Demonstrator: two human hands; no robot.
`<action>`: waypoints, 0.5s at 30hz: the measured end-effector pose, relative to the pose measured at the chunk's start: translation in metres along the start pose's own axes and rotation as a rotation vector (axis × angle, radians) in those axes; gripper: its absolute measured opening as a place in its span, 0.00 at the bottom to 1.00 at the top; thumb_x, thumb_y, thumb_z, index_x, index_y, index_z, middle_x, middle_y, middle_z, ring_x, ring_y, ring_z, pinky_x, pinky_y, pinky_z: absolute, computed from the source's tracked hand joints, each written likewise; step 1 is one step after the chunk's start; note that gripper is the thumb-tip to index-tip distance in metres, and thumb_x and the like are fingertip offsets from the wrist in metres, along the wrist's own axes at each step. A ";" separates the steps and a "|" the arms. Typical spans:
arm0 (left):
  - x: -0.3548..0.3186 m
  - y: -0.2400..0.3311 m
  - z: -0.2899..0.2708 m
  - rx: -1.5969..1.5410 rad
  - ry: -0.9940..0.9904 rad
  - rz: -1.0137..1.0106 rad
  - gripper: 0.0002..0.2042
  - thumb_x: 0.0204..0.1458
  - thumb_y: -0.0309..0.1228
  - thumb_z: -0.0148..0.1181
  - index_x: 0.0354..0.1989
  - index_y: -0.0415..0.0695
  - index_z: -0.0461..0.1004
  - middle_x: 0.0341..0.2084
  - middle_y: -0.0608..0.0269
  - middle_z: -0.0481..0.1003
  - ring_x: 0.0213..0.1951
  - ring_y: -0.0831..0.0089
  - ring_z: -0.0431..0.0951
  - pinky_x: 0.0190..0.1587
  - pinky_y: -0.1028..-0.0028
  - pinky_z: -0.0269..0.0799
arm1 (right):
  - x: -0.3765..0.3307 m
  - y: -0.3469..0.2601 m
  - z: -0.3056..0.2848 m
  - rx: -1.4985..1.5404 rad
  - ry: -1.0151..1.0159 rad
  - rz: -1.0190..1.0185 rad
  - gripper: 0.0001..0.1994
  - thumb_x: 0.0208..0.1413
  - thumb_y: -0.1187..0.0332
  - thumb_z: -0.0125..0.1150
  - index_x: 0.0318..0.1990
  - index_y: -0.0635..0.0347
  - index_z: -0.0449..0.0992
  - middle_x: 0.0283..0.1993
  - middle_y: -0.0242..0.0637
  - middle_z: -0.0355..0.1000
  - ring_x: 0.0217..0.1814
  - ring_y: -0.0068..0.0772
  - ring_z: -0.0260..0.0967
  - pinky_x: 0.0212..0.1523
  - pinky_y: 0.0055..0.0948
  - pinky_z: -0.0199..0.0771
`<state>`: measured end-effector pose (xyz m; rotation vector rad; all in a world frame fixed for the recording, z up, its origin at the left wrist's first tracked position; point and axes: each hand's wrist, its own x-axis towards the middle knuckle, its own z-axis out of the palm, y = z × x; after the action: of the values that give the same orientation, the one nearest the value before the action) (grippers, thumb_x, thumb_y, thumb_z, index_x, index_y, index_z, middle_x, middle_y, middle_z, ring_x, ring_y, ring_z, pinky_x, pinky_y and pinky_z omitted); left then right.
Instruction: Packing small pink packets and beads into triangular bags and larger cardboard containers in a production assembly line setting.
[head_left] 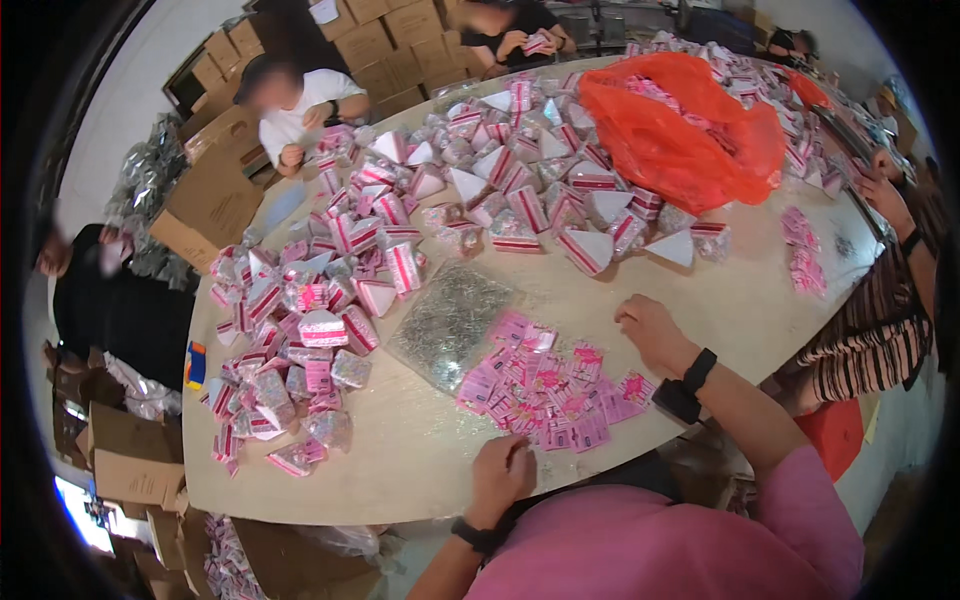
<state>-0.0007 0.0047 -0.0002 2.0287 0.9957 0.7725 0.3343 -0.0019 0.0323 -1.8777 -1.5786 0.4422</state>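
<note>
A spread of pink printed cards (560, 385) lies on the table in front of me. At the near edge of these cards is my left hand (505, 472), its fingers curled in; whatever they hold, if anything, is hidden. Beyond the cards on the right, my right hand (655, 332) rests low over the bare tabletop, fingers slightly bent and apart, with nothing seen in it. A stack of clear plastic bags (450, 325) lies flat against the left side of the cards. A small black box-like object (677, 402) sits by my right wrist.
Wedge-shaped pink-and-white packs (520, 205) in clear wrap cover the far and left table. A red plastic bag (690, 130) lies among them. Pink packets (803, 250) are at the right. A blue-orange tape dispenser (195, 365) stands at the left edge. Several people work around the table (400, 460).
</note>
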 end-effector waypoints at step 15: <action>0.051 0.089 -0.001 0.427 0.028 0.719 0.18 0.42 0.22 0.62 0.44 0.39 0.70 0.38 0.54 0.71 0.36 0.57 0.73 0.37 0.64 0.70 | -0.063 -0.131 0.020 1.002 -0.061 0.301 0.05 0.51 0.77 0.57 0.32 0.62 0.68 0.24 0.29 0.66 0.24 0.17 0.64 0.23 0.19 0.65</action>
<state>0.0599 0.0087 0.0824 2.8099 0.4411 1.0086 0.2099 -0.0473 0.0946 -1.2807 -0.8098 1.1695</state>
